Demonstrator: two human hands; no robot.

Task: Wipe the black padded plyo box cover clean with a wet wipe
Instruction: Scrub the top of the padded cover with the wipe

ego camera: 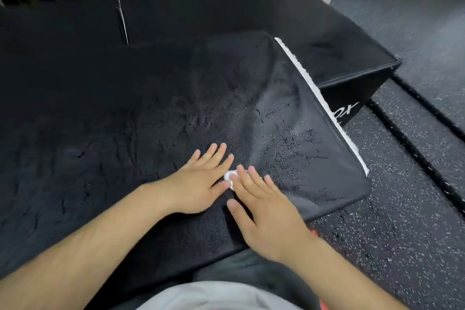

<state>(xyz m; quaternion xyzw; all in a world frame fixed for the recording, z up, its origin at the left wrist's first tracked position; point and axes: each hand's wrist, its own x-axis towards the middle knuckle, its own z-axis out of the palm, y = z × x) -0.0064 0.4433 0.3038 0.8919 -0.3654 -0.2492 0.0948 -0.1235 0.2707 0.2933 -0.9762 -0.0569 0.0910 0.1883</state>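
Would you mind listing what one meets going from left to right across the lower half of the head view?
Left hand → wet wipe → right hand → white edge strip of the plyo box cover → speckled floor.

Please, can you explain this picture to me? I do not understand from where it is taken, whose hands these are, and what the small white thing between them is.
A camera worn on a person's head looks down at their own two bare hands. The left hand and the right hand lie flat on a black padded cover. Between them shows a small crumpled white wipe, pressed under the fingertips, not gripped. A second black box stands behind, on a speckled floor.
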